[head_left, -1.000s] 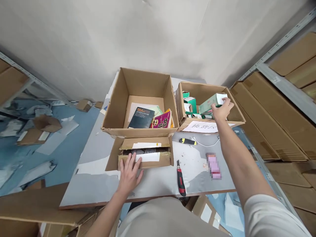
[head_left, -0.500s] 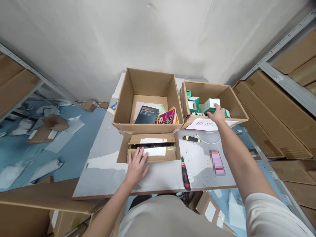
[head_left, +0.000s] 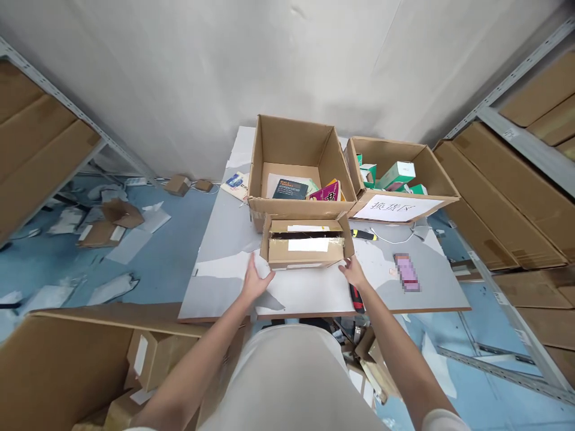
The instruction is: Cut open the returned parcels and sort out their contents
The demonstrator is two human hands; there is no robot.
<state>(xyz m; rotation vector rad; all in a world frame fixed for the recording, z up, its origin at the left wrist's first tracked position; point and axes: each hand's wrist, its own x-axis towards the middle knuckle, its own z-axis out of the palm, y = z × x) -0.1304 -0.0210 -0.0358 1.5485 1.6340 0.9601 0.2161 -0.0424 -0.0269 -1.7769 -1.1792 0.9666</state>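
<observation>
A small cardboard box [head_left: 308, 256] sits at the middle of the table, its top flaps parted by a dark narrow gap with white labels beside it. By its left front corner is my left hand [head_left: 256, 281], thumb and fingers spread, holding nothing. My right hand [head_left: 354, 272] is at the right front corner, fingers apart and close to the cardboard; whether they touch it is unclear. Below that hand, a red and black utility knife [head_left: 357, 299] is partly covered. A yellow and black utility knife [head_left: 365, 234] lies right of the small box.
Behind stands a large open carton [head_left: 296, 208] with several books [head_left: 290, 190] inside. To its right, a labelled carton [head_left: 404, 206] contains green and white boxes [head_left: 398, 175]. A phone [head_left: 406, 273] and white cable lie at right. Shelves with cartons flank both sides; an open carton [head_left: 81, 341] stands lower left.
My right hand has come out of the carton of green and white boxes to the small box's right corner. My left hand has slid off the top flap to the left corner.
</observation>
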